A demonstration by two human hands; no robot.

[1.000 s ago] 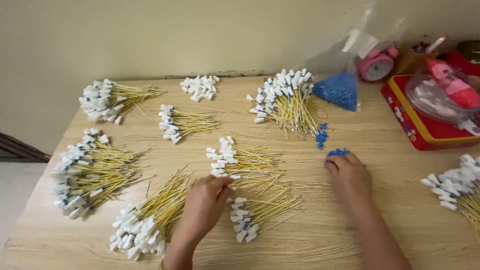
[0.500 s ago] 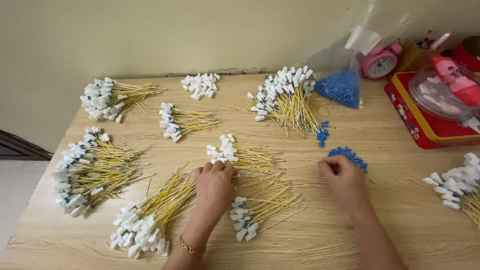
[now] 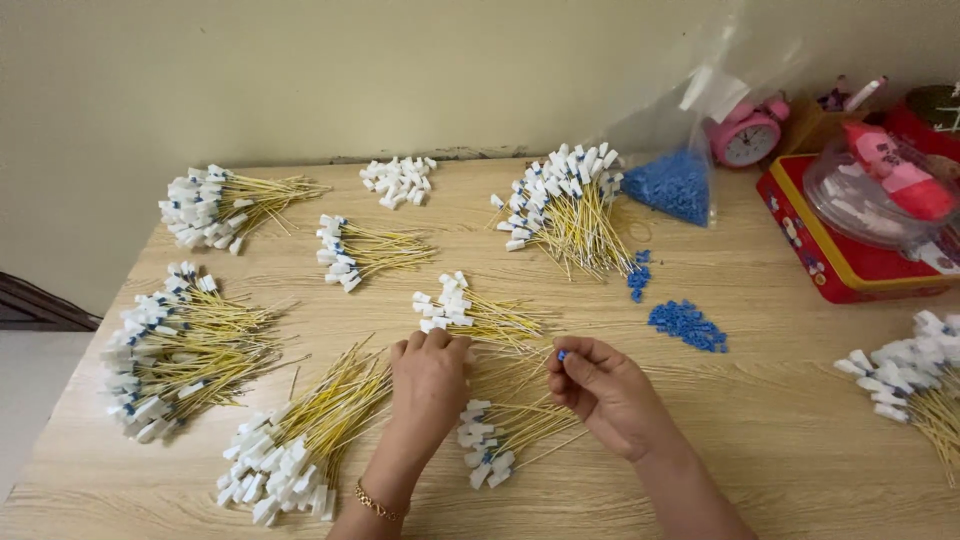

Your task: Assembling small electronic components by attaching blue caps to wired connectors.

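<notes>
Since half a second ago the right hand (image 3: 608,392) has left the loose blue pieces (image 3: 688,325) and come in toward the left hand (image 3: 430,375), now lifted with a small blue piece (image 3: 562,355) pinched between thumb and forefinger, the other fingers curled. The left hand has hardly shifted: it lies palm down, fingers pressed together and bent, their tips at the white ends of the small bundle of yellow wires (image 3: 470,315) just beyond it. Whether it actually grips a wire cannot be told, since the fingertips are hidden under the hand.

Another wire bundle (image 3: 500,440) lies just below and between the hands, partly covered by the left wrist. The loose blue pieces lie on the wooden table (image 3: 760,420) to the right of the right hand. A bundle (image 3: 915,375) further right is cut off by the frame edge.
</notes>
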